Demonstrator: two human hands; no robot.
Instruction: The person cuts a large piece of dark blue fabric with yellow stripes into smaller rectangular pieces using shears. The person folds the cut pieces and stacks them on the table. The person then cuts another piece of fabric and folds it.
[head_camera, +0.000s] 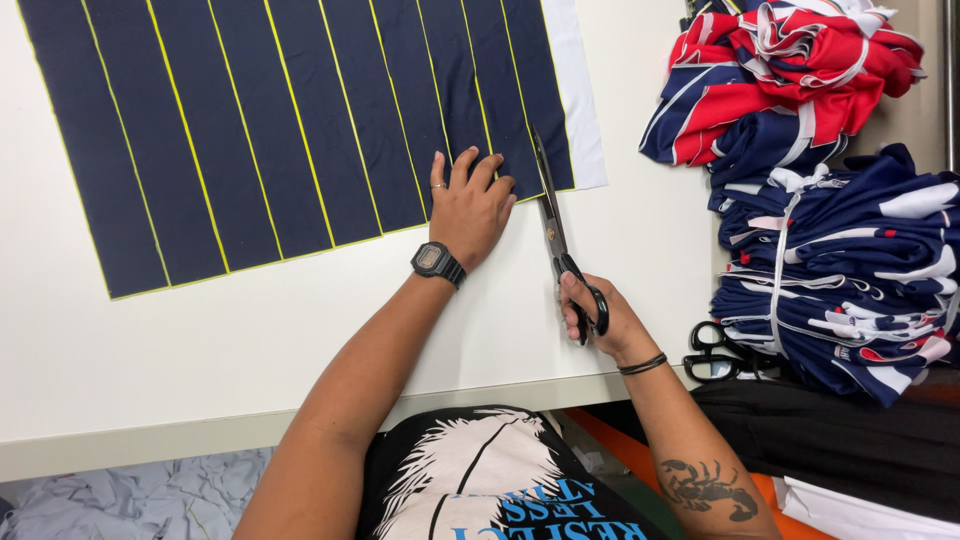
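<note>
A dark navy fabric sheet (250, 130) marked with long yellow lines lies flat on the white table (200, 340). My left hand (470, 205) presses flat on the fabric's near right corner, fingers spread, a ring on one finger and a black watch on the wrist. My right hand (595, 315) grips the black handles of a pair of scissors (553, 225). The blades point away from me and sit along the fabric's right part, close to a yellow line. A white strip (580, 100) borders the fabric's right edge.
Bundles of folded red, white and navy garments (800, 80) and tied navy bundles (850, 270) are stacked at the right. A second pair of black scissors (720, 352) lies beside them. Black cloth (850, 440) and grey scraps (150, 495) sit below the table edge.
</note>
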